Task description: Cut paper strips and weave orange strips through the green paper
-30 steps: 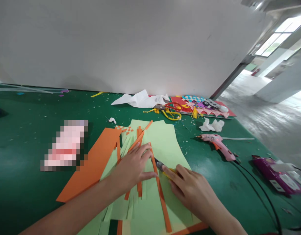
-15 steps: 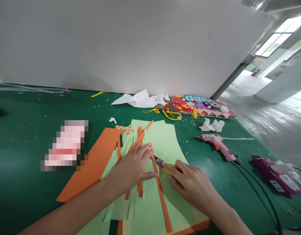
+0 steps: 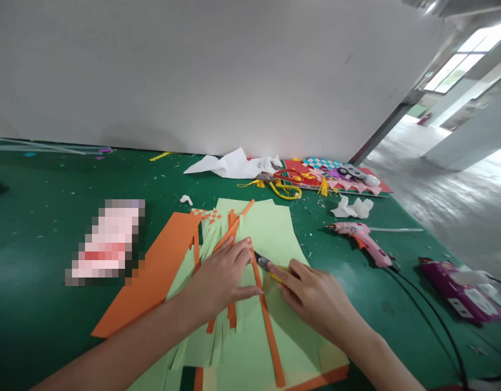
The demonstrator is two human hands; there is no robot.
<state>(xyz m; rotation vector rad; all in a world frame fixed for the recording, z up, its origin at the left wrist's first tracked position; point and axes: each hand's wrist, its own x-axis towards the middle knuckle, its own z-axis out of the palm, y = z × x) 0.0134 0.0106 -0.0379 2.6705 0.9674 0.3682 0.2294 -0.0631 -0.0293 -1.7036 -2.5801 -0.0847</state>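
My right hand (image 3: 315, 288) is closed round a yellow utility knife (image 3: 263, 264). Its blade tip lies against the upper part of an orange paper strip (image 3: 268, 328). My left hand (image 3: 221, 274) rests on the paper with thumb and fingers apart, fingertips at the strip's top end and thumb touching its side. Under both hands lie light green paper sheets (image 3: 270, 222). Loose green strips and several orange strips (image 3: 232, 309) are partly hidden by my left hand. To the left is a larger orange sheet (image 3: 152, 277).
Scissors (image 3: 281, 184) and white tissue (image 3: 234, 164) lie near the wall. On the right are a pink glue gun (image 3: 367, 241) with its cord and a purple power strip (image 3: 460, 290). A blurred-out pink item (image 3: 110, 239) lies left. Paper crafts (image 3: 336, 174) are at the back right.
The knife and my right hand have shifted slightly up and left along the orange strip. My left hand stays in place, pressed on the paper.
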